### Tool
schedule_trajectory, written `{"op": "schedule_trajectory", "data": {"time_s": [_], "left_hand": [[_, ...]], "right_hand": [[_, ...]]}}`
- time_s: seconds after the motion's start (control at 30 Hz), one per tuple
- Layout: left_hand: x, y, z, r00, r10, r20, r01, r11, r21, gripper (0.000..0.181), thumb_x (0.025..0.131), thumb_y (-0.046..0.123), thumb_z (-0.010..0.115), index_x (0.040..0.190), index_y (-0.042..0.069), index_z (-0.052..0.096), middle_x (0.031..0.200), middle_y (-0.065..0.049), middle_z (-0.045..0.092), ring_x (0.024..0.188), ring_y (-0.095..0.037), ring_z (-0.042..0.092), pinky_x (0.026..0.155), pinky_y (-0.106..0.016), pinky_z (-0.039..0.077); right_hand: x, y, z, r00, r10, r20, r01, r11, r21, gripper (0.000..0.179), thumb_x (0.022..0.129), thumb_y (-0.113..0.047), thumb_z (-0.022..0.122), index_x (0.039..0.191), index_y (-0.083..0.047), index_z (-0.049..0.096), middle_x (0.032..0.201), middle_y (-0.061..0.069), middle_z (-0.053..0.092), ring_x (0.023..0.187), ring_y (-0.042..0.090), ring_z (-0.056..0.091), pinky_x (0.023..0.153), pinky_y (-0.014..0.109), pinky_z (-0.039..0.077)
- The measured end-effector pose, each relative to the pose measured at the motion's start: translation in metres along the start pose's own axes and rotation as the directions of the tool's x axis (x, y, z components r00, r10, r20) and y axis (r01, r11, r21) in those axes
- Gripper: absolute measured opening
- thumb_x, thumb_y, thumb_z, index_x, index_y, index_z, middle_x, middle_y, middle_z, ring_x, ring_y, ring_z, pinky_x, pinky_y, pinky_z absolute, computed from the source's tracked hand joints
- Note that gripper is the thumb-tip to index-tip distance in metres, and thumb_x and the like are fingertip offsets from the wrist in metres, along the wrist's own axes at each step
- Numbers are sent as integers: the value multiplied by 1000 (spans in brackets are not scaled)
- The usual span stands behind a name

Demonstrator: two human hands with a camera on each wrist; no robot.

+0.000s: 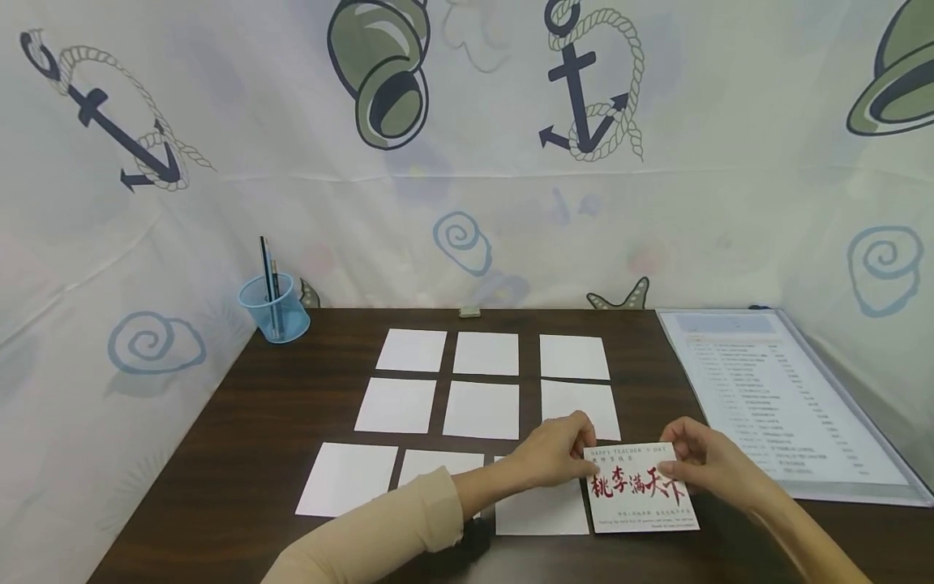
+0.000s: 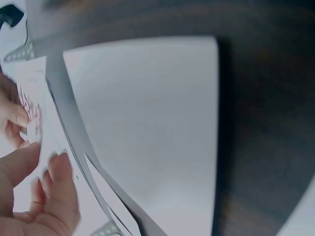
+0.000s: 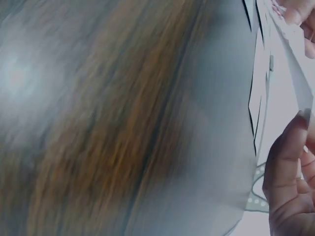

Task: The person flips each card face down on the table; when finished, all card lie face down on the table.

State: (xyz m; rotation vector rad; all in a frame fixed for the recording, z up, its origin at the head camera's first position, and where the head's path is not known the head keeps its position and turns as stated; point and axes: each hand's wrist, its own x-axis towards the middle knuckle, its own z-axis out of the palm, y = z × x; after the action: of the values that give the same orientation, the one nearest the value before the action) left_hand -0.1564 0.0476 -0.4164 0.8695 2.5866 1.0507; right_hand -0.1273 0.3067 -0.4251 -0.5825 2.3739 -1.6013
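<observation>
A white greeting card [image 1: 642, 503] with large red characters and a small "HAPPY TEACHER'S DAY" line is held up, face toward the head camera. My left hand [image 1: 554, 452] pinches its left edge near the upper corner, thumb in front. On the opposite edge my right hand [image 1: 718, 466] grips it, thumb across the front and fingers behind. Blank white cards lie in rows on the dark table, several in all; one blank card [image 1: 543, 511] is just left of the greeting card. In the left wrist view a blank card [image 2: 152, 128] fills the middle, below the left hand.
A framed printed sheet [image 1: 795, 405] lies on the right side of the dark wooden table [image 1: 241, 438]. At the back left stands a blue mesh pen cup [image 1: 284, 316] holding pens. A patterned cloth [image 1: 503, 186] hangs behind the table and along its sides.
</observation>
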Motion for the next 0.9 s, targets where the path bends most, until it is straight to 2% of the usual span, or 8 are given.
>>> {"op": "schedule_trajectory", "data": {"time_s": [0.1, 0.2, 0.27, 0.4, 0.5, 0.6, 0.73, 0.9], "left_hand": [[4, -6, -5, 997, -77, 4, 75, 964, -254, 22, 80, 4, 73, 93, 8, 56, 74, 4, 51, 61, 0, 51, 54, -15, 46], [6, -9, -9, 987, -161, 16, 149, 865, -480, 20, 80, -2, 70, 96, 4, 60, 76, 1, 51, 62, -5, 57, 56, -21, 53], [7, -10, -14, 980, -200, 20, 176, 804, -568, 19, 80, -4, 69, 97, 2, 62, 76, -2, 51, 63, -8, 60, 57, -25, 55], [7, -12, -24, 969, -247, -1, 193, 756, -625, 20, 81, -5, 67, 99, 0, 62, 77, -3, 50, 63, -10, 60, 59, -27, 56], [9, -13, -30, 961, -276, -26, 191, 726, -660, 21, 81, -7, 64, 100, -1, 60, 78, -4, 51, 65, -12, 60, 60, -28, 56], [10, -12, -32, 955, -291, -53, 175, 701, -692, 21, 81, -8, 62, 100, -2, 57, 79, -4, 51, 68, -12, 60, 62, -28, 56], [14, -8, -32, 952, -288, -103, 128, 681, -721, 21, 82, -6, 62, 101, -1, 54, 84, -5, 51, 71, -11, 59, 63, -29, 56], [16, 0, -29, 941, -301, -154, 78, 638, -766, 22, 82, -5, 62, 102, -1, 53, 89, -7, 52, 73, -11, 59, 64, -29, 56]], "right_hand": [[3, -2, 3, 999, 22, -24, -20, 999, 42, 28, 87, -3, 63, 104, 9, 44, 78, -2, 59, 66, 3, 57, 54, 28, 52], [7, -5, 8, 992, 86, -90, -80, 994, 72, 32, 88, -6, 63, 108, 9, 44, 81, 3, 62, 70, 8, 62, 58, 31, 55], [10, -7, 12, 983, 114, -144, -104, 991, 79, 35, 88, -8, 64, 111, 9, 44, 83, 4, 63, 72, 10, 62, 61, 32, 55], [17, -14, 23, 942, 112, -316, -117, 993, 1, 39, 87, -9, 66, 117, 8, 48, 87, 5, 61, 72, 5, 59, 63, 24, 53], [22, -22, 34, 881, 37, -471, -108, 986, -125, 35, 85, -8, 69, 114, 6, 54, 90, 8, 60, 74, 0, 56, 65, 15, 49], [27, -32, 49, 825, -67, -561, -76, 971, -227, 27, 81, -5, 72, 104, 2, 61, 89, 9, 62, 74, -2, 55, 65, 11, 46], [35, -44, 70, 799, -215, -561, 45, 953, -300, 23, 75, 2, 75, 96, -3, 66, 82, 5, 63, 72, -2, 56, 61, 12, 46], [40, -50, 88, 750, -426, -506, 204, 876, -436, 38, 62, 9, 80, 94, -4, 67, 81, 0, 61, 70, 3, 55, 61, 12, 46]]}}
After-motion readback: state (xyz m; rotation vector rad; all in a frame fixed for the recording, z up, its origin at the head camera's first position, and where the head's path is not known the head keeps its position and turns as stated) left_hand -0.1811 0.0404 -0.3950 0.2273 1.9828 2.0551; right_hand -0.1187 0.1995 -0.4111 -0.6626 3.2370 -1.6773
